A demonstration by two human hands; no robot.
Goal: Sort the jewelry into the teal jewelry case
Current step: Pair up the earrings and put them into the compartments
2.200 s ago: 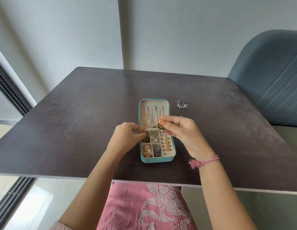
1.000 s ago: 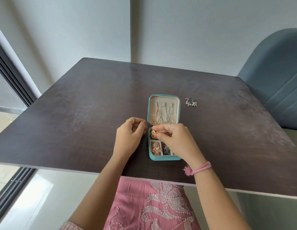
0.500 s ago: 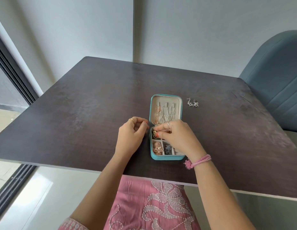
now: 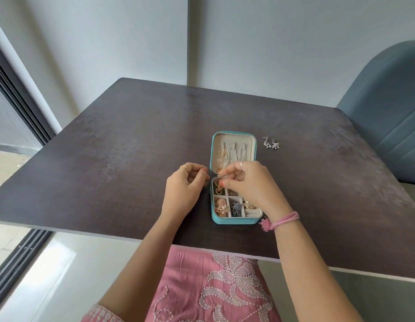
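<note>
Broad bare dark table (image 4: 113,145) stretches left of the work, out to its left edge. The left hand (image 4: 185,189) rests just left of the teal jewelry case (image 4: 234,220), fingers loosely curled, holding nothing. The case lies open near the table's near edge, lid flat on the far side. Over its far-left compartment, the right hand (image 4: 250,184) pinches a small green-and-gold earring (image 4: 218,189). Right of the lid, apart, lie two silver earrings (image 4: 271,144); beyond, open tabletop runs to the blue chair (image 4: 387,108).
</note>
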